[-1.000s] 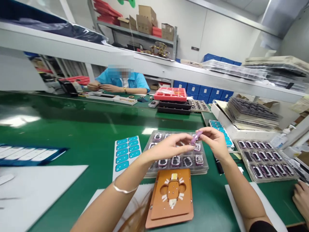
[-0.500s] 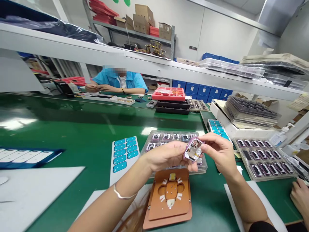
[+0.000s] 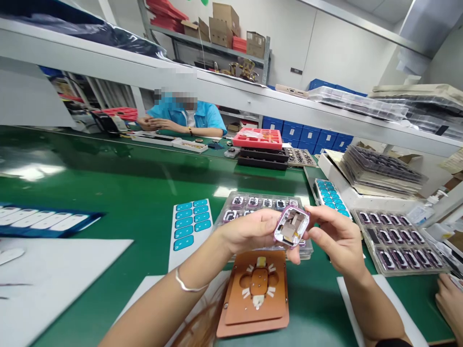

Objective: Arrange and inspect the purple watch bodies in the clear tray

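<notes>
My left hand point(image 3: 255, 230) is closed around the left side of a small purple-rimmed watch case point(image 3: 292, 226). The open inside of the case faces me, with metal and a bit of yellow showing. At its right edge is my right hand point(image 3: 334, 236), thumb and forefinger apart; whether their tips touch the rim I cannot tell. Below both hands lies an orange-brown fixture plate point(image 3: 255, 308), with a rounded recess in the middle and white tabs around it. Behind the left hand sits a clear tray point(image 3: 240, 195) of similar cases, partly covered.
A card of blue stickers point(image 3: 186, 255) lies left of the tray. Another tray of cases point(image 3: 388, 236) stands at right, near another person's hand point(image 3: 448, 299). White sheets point(image 3: 83, 270) lie on the green table point(image 3: 141, 202). Across it sits a person in blue point(image 3: 210, 118).
The watch case has turned to face me more squarely. My right thumb and forefinger have shifted right, to the edge of the case. The whole view has swung slightly.
</notes>
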`<state>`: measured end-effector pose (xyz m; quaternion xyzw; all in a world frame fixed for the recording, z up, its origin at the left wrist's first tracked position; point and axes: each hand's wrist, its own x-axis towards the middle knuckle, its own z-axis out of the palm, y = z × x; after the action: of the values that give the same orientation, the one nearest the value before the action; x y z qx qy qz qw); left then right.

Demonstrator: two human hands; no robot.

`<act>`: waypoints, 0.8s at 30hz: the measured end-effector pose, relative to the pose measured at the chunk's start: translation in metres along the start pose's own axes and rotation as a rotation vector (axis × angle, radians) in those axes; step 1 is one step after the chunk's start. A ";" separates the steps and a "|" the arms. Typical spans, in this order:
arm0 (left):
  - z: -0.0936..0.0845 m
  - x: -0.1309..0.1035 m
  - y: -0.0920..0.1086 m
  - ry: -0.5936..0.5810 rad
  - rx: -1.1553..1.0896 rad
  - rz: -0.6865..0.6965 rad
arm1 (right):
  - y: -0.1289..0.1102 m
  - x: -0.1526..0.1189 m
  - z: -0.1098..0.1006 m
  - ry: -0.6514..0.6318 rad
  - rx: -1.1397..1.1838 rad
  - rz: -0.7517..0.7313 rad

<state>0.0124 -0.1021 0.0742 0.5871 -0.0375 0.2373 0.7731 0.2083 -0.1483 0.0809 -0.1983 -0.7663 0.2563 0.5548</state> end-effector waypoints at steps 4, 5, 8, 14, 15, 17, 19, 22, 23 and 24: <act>0.000 0.001 0.001 -0.006 -0.022 -0.010 | -0.002 0.001 0.000 -0.017 -0.039 -0.022; 0.000 0.001 0.001 -0.004 -0.023 -0.010 | -0.002 0.001 0.000 -0.023 -0.045 -0.026; 0.000 0.001 0.002 -0.007 -0.013 -0.011 | -0.003 0.001 -0.001 -0.036 -0.063 -0.045; -0.002 -0.001 0.000 -0.015 -0.004 -0.018 | -0.006 0.000 -0.001 -0.038 -0.118 -0.091; -0.002 -0.001 0.000 -0.010 -0.002 -0.025 | -0.006 0.001 -0.001 -0.040 -0.122 -0.094; -0.001 -0.002 0.000 0.000 -0.005 -0.039 | -0.006 0.001 -0.001 -0.046 -0.126 -0.099; 0.000 -0.002 0.000 0.008 -0.013 -0.045 | -0.006 0.002 -0.001 -0.052 -0.134 -0.106; 0.001 -0.002 0.001 0.002 -0.016 -0.040 | -0.007 0.003 -0.002 -0.059 -0.154 -0.116; 0.001 -0.001 0.001 -0.002 -0.015 -0.037 | -0.008 0.003 -0.003 -0.060 -0.160 -0.116; 0.001 -0.001 0.001 -0.007 -0.016 -0.035 | -0.008 0.003 -0.003 -0.060 -0.165 -0.116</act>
<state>0.0113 -0.1034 0.0747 0.5823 -0.0318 0.2214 0.7816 0.2099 -0.1528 0.0886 -0.1907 -0.8113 0.1659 0.5272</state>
